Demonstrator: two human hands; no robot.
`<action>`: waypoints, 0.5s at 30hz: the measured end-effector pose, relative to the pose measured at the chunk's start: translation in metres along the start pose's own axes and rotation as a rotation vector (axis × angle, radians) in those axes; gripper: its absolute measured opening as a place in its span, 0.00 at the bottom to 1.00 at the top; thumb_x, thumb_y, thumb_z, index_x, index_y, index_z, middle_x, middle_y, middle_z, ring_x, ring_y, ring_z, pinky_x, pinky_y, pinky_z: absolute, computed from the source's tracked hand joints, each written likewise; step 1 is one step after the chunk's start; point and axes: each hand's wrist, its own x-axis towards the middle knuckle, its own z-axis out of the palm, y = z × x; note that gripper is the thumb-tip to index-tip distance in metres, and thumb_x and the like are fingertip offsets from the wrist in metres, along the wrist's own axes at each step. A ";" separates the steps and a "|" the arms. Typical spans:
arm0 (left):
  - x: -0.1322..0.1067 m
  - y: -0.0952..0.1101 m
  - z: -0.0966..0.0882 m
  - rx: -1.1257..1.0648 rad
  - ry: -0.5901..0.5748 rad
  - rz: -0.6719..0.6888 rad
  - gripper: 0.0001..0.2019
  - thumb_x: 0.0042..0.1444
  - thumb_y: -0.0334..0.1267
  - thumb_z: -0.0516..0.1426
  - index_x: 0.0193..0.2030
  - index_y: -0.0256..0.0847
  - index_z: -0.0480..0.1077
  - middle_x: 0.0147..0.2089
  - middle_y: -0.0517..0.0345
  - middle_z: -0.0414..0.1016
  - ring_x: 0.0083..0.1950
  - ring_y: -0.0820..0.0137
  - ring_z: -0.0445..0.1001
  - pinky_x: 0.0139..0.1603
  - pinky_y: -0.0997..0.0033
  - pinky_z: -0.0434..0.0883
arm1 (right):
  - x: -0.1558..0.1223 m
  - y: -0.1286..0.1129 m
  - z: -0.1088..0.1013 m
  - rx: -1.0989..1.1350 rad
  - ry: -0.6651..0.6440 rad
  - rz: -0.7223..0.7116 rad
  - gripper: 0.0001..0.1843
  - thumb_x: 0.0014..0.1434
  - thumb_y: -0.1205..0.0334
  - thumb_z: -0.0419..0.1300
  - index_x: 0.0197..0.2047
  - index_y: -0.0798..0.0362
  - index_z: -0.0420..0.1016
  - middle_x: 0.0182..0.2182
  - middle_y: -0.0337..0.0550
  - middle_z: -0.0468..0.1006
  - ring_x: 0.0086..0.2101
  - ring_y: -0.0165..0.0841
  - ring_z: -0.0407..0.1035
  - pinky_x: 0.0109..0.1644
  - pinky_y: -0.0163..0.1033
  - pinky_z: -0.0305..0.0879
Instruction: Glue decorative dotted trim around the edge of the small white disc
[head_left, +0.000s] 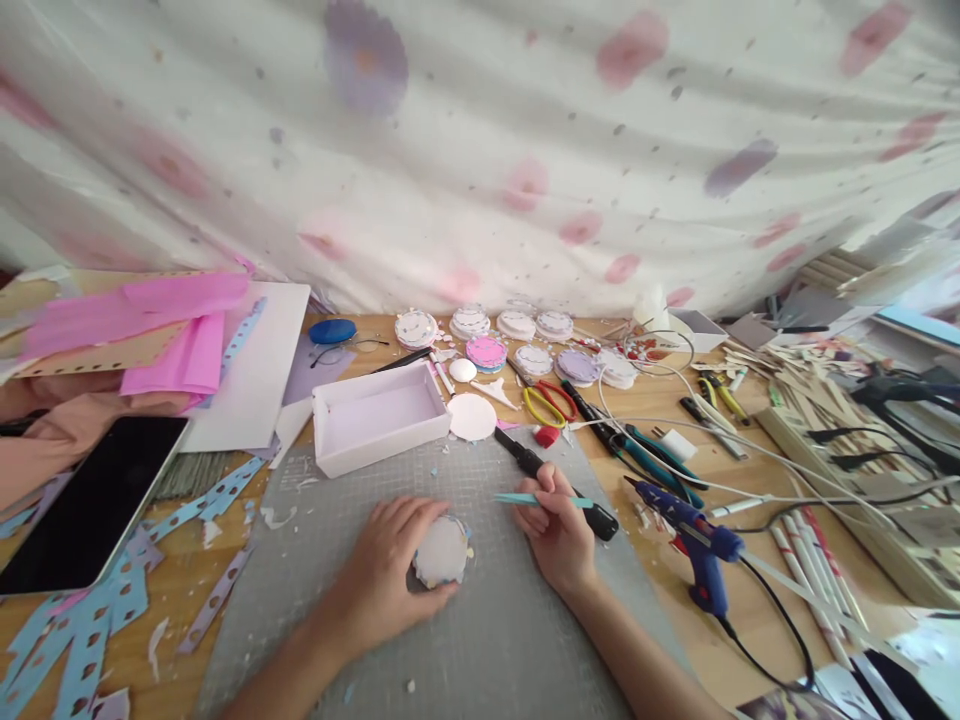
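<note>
My left hand (386, 565) curls around a small round white disc (441, 551) with a frilled edge, gripping it by its sides on the grey cutting mat (495, 640). A slim turquoise pointed tool (517, 498), whose exact kind I cannot make out, is pinched in my right hand (555, 530). Its tip points left, above and to the right of the disc. Partly behind my right hand lies a black-handled tool (600, 520). An open white box (382, 415) stands beyond my left hand, with a flat white oval (472, 416) beside it.
Several frilled round pieces (486, 352) line the back of the table. Scissors (551, 403), teal-handled pliers (660, 460) and a blue glue gun (690, 530) with cables lie right. Left are a phone (94, 505), pink paper (172, 330) and blue dotted strips (116, 590).
</note>
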 end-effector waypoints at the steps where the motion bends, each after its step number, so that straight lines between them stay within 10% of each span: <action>1: 0.000 0.000 0.000 -0.004 -0.008 -0.003 0.34 0.46 0.37 0.65 0.60 0.46 0.59 0.55 0.49 0.71 0.55 0.54 0.69 0.54 0.51 0.67 | 0.000 0.000 0.000 0.002 -0.001 -0.004 0.13 0.53 0.63 0.56 0.29 0.49 0.50 0.18 0.27 0.47 0.19 0.25 0.34 0.21 0.31 0.38; 8: -0.006 -0.001 -0.011 -0.064 -0.043 0.036 0.53 0.36 0.59 0.67 0.67 0.47 0.49 0.62 0.42 0.64 0.61 0.47 0.65 0.58 0.45 0.65 | -0.003 -0.001 0.001 0.005 0.006 0.002 0.13 0.52 0.63 0.57 0.29 0.49 0.52 0.18 0.27 0.48 0.19 0.25 0.36 0.21 0.31 0.37; 15: 0.006 -0.017 -0.053 -0.383 0.164 -0.322 0.28 0.65 0.50 0.45 0.69 0.46 0.45 0.57 0.46 0.71 0.52 0.61 0.74 0.54 0.55 0.70 | -0.008 -0.003 0.004 -0.011 -0.065 -0.002 0.11 0.55 0.61 0.57 0.30 0.49 0.55 0.18 0.29 0.51 0.19 0.25 0.39 0.22 0.32 0.40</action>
